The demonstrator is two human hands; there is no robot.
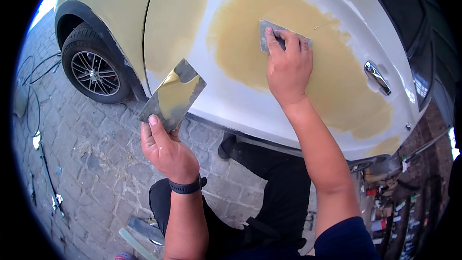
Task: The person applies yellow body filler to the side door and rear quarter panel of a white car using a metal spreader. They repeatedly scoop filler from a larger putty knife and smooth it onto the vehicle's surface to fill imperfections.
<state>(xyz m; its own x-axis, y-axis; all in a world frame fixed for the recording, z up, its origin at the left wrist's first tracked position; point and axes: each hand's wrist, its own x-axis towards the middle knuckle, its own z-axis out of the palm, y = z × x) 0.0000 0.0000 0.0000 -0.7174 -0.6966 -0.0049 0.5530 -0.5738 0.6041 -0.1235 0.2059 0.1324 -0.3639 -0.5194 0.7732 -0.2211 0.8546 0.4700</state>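
Note:
My right hand [290, 65] presses a flat grey spreader [264, 36] against the white car door [240, 108]. Its fingers are closed on the spreader's back. Around the blade lies a broad patch of yellowish body filler [240, 43] that covers much of the door. Lower and to the left, in front of the door, my left hand [168, 151] grips a grey rectangular filler plate [153, 108], thumb on top. A smear of yellow filler [174, 94] sits on that plate. The fingers beneath the plate are mostly hidden.
A chrome door handle [378, 78] is right of the filler patch. The front wheel [96, 70] stands at the left on grey paving [91, 163]. Flat strips [144, 228] lie near my knee. Cables [38, 96] run along the far left. Shelves of small containers [399, 216] are at lower right.

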